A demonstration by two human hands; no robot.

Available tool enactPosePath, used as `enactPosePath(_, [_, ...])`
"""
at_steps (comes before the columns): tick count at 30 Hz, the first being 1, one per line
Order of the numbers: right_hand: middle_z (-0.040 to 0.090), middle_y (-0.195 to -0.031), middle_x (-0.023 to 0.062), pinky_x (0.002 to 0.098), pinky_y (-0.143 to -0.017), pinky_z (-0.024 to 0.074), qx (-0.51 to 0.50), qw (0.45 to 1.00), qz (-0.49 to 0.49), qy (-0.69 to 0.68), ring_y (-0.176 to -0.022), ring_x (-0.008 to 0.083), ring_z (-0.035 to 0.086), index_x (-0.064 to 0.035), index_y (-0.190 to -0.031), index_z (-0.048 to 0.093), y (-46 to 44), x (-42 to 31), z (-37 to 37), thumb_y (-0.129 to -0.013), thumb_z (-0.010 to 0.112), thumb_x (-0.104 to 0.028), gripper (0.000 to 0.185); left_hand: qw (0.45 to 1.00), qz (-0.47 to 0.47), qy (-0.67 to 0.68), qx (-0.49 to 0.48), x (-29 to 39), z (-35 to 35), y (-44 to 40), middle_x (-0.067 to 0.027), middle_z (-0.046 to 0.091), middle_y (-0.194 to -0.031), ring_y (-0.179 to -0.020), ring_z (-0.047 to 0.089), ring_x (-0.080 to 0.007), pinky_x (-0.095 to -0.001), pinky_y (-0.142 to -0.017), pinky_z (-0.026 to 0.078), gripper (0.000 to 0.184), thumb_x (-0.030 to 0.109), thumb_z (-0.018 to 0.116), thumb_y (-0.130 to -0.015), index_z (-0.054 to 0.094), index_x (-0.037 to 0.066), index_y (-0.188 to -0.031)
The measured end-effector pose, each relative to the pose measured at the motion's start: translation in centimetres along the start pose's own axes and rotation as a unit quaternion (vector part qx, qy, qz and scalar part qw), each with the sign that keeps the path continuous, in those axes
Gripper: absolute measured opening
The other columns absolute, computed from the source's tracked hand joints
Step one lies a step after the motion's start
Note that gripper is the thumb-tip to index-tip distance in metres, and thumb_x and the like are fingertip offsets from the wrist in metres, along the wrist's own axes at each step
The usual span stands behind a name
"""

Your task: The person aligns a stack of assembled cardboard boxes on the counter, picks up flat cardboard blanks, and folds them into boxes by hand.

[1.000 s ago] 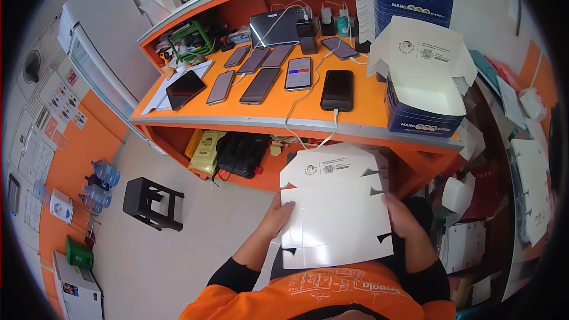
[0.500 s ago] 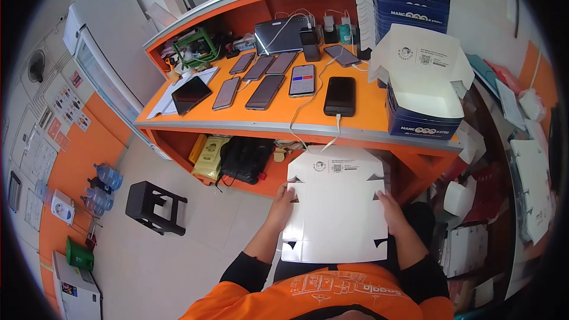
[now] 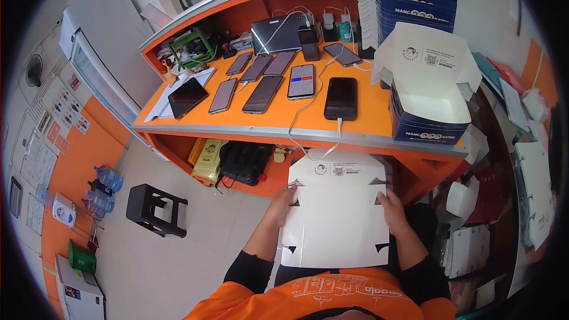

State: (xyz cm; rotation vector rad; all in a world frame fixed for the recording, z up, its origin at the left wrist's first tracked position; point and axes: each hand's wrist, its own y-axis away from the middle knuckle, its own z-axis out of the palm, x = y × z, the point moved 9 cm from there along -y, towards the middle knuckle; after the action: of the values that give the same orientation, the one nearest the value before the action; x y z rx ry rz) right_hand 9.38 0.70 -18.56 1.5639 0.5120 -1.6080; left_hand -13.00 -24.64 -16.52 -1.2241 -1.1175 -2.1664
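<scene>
A flat white cardboard box blank (image 3: 335, 219) lies over my lap, with notched sides and a small printed logo and QR code near its far edge. My left hand (image 3: 281, 204) grips its left side by the upper notches, and my right hand (image 3: 393, 212) holds the opposite side at about the same height. The fingers of both hands are partly hidden under the cardboard. Beyond it, at the right end of the orange counter, an open folded box (image 3: 428, 104) with a white inside sits on other blue boxes.
Several phones, one a black phone (image 3: 341, 98) on a white cable, lie across the orange counter (image 3: 237, 120). Behind the open box rises a tall stack of blue boxes (image 3: 415, 0). A black stool (image 3: 157, 210) stands left on the floor. Flat cardboard (image 3: 468, 252) is piled at right.
The view has shifted slightly, and the blank appears a little lower in it. Both hands keep their hold on its sides.
</scene>
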Motion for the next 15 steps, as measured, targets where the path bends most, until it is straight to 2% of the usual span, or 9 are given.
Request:
enactPosePath(5, [0.066,-0.115,0.0062,0.0307,-0.092,0.0488,0.012,0.999,0.015,-0.05,-0.102,0.0146,0.062,-0.003,-0.13,0.058,-0.7,-0.5,-0.2,-0.106,0.053,-0.027,0.034,1.0,-0.002,-0.004,-0.024,0.0,0.4,-0.4,-0.0068,0.066,-0.111,-0.099,0.066,-0.0172,-0.0354,-0.087,0.057,0.029,0.028,0.044,-0.108,0.058,0.008,-0.123])
enactPosePath(11, [0.064,-0.117,0.0062,0.0333,-0.093,0.0511,0.022,0.994,0.036,-0.106,-0.105,0.0172,0.063,-0.0054,-0.128,0.058,-1.2,-1.3,0.4,-0.107,0.049,-0.025,0.03,0.988,-0.005,0.106,-0.114,-1.0,1.0,-1.0,-0.0037,0.067,-0.106,-0.097,0.067,-0.0156,-0.0333,-0.087,0.056,0.028,0.032,0.04,-0.109,0.059,0.013,-0.113])
enactPosePath(13, [0.063,-0.117,0.0076,0.0366,-0.091,0.054,0.019,0.991,0.039,-0.123,-0.105,0.0203,0.064,-0.007,-0.125,0.057,-1.7,-0.6,0.6,-0.108,0.048,-0.025,0.027,0.985,-0.019,0.15,-0.079,-1.5,0.7,-0.9,-0.0025,0.066,-0.104,-0.096,0.067,-0.0151,-0.0326,-0.087,0.056,0.028,0.033,0.039,-0.11,0.06,0.014,-0.111])
enactPosePath(15, [0.062,-0.115,0.0056,0.0347,-0.092,0.0525,-0.013,0.991,0.038,-0.13,-0.104,0.0179,0.063,-0.0097,-0.12,0.058,-1.7,-0.9,0.9,-0.109,0.045,-0.026,0.024,0.986,-0.025,0.156,-0.053,-1.7,0.6,-1.0,-0.0018,0.066,-0.102,-0.094,0.066,-0.0144,-0.0321,-0.087,0.055,0.029,0.033,0.039,-0.11,0.061,0.014,-0.11])
